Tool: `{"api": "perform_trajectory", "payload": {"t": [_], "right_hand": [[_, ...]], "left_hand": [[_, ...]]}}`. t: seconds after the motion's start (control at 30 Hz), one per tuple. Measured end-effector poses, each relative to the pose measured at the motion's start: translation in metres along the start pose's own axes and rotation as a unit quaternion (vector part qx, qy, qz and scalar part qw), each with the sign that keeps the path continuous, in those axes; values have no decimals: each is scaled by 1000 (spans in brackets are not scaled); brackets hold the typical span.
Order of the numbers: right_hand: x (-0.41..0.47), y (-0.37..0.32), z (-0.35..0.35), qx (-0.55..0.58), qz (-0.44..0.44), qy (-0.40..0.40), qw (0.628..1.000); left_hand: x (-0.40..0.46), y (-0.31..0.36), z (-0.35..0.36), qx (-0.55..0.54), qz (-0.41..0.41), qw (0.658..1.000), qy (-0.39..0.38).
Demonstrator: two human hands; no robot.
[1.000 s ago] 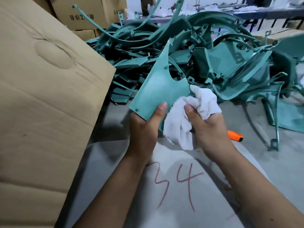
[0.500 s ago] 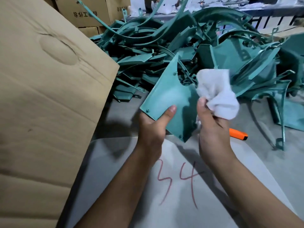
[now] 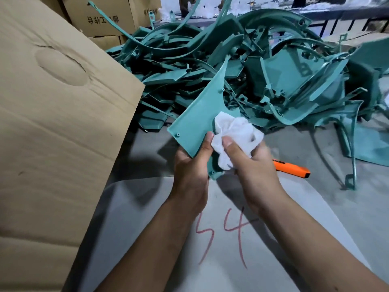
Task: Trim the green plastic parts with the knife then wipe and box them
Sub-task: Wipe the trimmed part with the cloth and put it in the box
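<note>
1. The part (image 3: 200, 121) is a flat, smooth green plastic panel, wide at its near end and tapering to a thin point, with a curved cut-out on its right edge and small moulded bosses near the corners.
2. It is held up at the centre of the scene, above the table (image 3: 347, 207); its long axis runs from near-left up to far-right, with the point aimed at the pile (image 3: 273, 66).
3. The left hand (image 3: 190, 171) grips the part's near edge, thumb curled over the face.
4. The right hand (image 3: 255, 169) pinches a crumpled white cloth (image 3: 235, 133), soft and wrinkled, pressed against the panel's lower right.
5. An orange knife (image 3: 292, 167) lies on the table just right of the right hand, partly hidden by it.
6. The pile of tangled green strips and curved shells fills the far side.
7. A tall brown corrugated box (image 3: 52, 133) stands at the left, its wall dented in an oval.
8. A pale sheet (image 3: 147, 207) marked with red figures lies under the forearms.
</note>
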State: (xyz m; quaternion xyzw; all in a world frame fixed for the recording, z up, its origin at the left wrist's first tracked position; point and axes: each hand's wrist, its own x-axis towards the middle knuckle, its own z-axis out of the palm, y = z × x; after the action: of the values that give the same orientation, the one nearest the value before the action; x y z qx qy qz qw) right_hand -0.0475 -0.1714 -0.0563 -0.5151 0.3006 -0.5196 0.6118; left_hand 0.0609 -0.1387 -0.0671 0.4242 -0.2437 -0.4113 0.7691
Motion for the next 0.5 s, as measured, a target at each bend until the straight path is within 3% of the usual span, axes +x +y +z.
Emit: {"api": "perform_trajectory", "payload": {"t": [0.1,0.27,0.37,0.5], "right_hand": [[1,-5,-1,-54,-47,-64,995],[2,-12,-4,-16,-30,-55,998],[2,-11,-5,2,-18,-91,996],[3,-8,-5,28,-14,-159,987]], "left_hand": [[2,4,-2,37,29,998,45],[16,31,-11,76,16,997,-27],[22,46,-24,100,41,992,-66],[21,54,-34,101,62,991,-64]]}}
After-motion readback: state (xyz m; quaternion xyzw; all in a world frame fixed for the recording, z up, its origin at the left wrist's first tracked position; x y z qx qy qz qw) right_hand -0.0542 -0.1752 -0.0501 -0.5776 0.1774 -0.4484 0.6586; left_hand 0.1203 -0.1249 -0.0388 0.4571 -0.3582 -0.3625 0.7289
